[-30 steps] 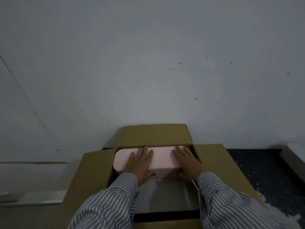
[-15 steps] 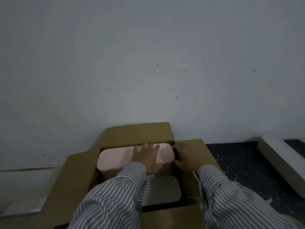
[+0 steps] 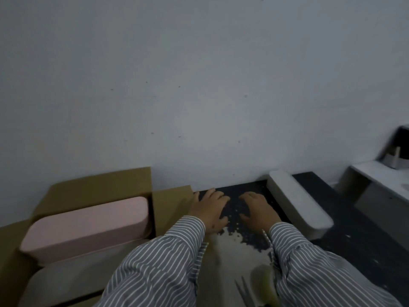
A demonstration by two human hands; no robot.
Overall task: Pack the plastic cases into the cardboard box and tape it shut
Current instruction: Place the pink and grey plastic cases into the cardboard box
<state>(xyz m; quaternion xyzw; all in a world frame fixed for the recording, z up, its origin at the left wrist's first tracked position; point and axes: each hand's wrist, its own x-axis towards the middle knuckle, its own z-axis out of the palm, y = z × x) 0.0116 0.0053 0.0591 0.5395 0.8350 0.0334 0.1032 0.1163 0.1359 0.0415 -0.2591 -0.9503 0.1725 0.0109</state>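
Fingers [image 3: 215,197] spread beside white case [image 3: 296,202]

**Matt surfaces throughout**

The cardboard box [image 3: 93,185] is plain brown, matt paperboard. The pink case [image 3: 88,224] and white case [image 3: 296,202] look like smooth, matt plastic. Striped sleeves [image 3: 309,262] are woven cloth. The dark floor [image 3: 354,235] looks rough, speckled.

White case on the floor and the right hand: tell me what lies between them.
Nothing: in the head view only a strip of dark speckled floor separates the open right hand from the white case. The left hand is empty too.
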